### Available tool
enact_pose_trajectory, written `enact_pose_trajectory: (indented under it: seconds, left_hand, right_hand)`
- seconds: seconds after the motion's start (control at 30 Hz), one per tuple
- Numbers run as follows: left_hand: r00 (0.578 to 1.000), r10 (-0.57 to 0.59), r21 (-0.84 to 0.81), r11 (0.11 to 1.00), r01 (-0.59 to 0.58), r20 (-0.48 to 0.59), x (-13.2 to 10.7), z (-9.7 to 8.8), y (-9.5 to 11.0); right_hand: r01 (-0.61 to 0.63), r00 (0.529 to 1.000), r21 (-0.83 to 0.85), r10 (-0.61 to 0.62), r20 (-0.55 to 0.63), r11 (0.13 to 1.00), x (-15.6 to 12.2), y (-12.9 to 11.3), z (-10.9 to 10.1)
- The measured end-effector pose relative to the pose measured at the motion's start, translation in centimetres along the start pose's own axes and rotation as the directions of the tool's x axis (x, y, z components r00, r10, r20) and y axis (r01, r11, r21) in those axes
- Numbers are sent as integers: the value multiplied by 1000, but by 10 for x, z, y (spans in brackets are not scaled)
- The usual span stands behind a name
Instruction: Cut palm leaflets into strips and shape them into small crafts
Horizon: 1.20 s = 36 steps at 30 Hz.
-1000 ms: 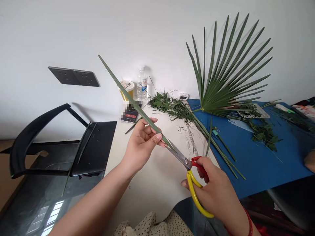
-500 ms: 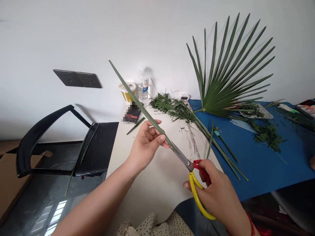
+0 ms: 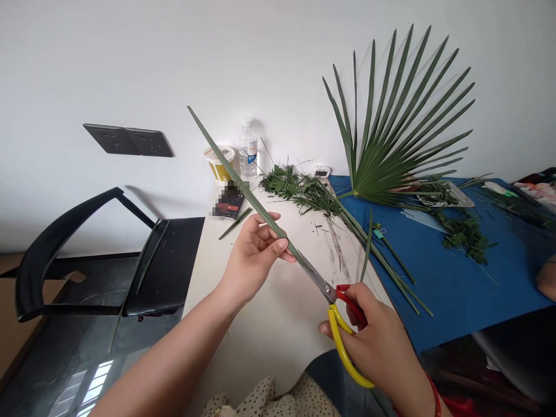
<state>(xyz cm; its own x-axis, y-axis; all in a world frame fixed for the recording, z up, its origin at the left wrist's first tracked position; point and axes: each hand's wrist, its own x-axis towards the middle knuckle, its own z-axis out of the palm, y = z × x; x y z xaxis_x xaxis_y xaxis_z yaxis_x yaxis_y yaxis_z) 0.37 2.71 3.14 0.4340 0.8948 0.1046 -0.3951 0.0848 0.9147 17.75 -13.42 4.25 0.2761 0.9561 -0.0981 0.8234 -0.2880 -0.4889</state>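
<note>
Left hand (image 3: 254,266) curled tight on a long palm strip (image 3: 243,188) above the white desk (image 3: 264,341), right hand (image 3: 380,341) with fingers (image 3: 358,304) closed through yellow-and-red scissors (image 3: 324,284), blade tips lost against the strip, can't tell if they're biting

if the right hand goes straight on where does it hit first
Probably the palm strip: the scissors in the right hand reach it, just short of the left hand, though depth is unclear.

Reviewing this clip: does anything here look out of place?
Yes: a thin green palm strip lies across the black chair seat, off the white table that holds the other palm cuttings.
</note>
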Motion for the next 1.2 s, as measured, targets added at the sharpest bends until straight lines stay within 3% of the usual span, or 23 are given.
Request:
enact_pose_trajectory:
  seconds: [1.2]
  left_hand:
    - [1000, -15, -5, 1000, 15, -17, -2, 1, 0]
  right_hand:
    - [-12, 1000, 12, 12, -26, 1000, -4, 4, 6]
